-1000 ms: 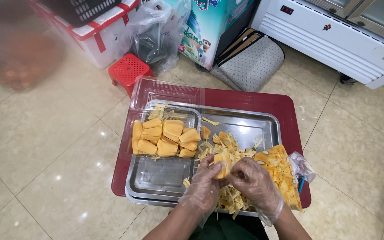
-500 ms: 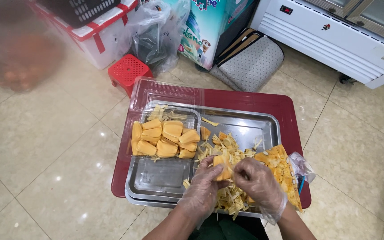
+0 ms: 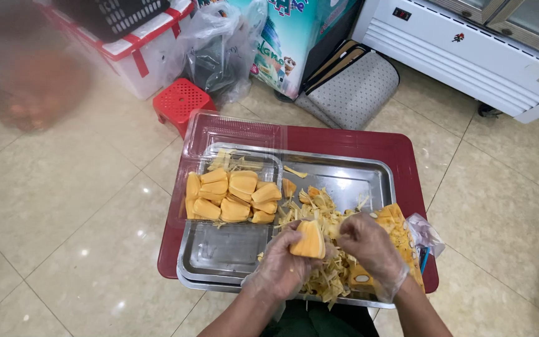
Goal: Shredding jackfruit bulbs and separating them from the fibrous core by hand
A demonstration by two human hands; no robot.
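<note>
We hold a yellow jackfruit pod point(image 3: 308, 240) in our gloved left hand point(image 3: 280, 265), fingers closed around it, just above the near edge of the steel tray point(image 3: 344, 178). Our gloved right hand point(image 3: 369, 246) sits just beside it, fingers curled into the pile of pale fibrous strands point(image 3: 319, 274); whether they pinch anything we cannot tell. The tray rests on a dark red low table point(image 3: 344, 140), whose far and right margins show bare. A clear plastic box point(image 3: 232, 193) of cleaned pods lies at the tray's left end, with open steel between it and our hands. A chunk of jackfruit rind point(image 3: 400, 234) lies against the tray's right rim. Compared with a second ago, the pod has come up clear of the strands and faces us more fully.
</note>
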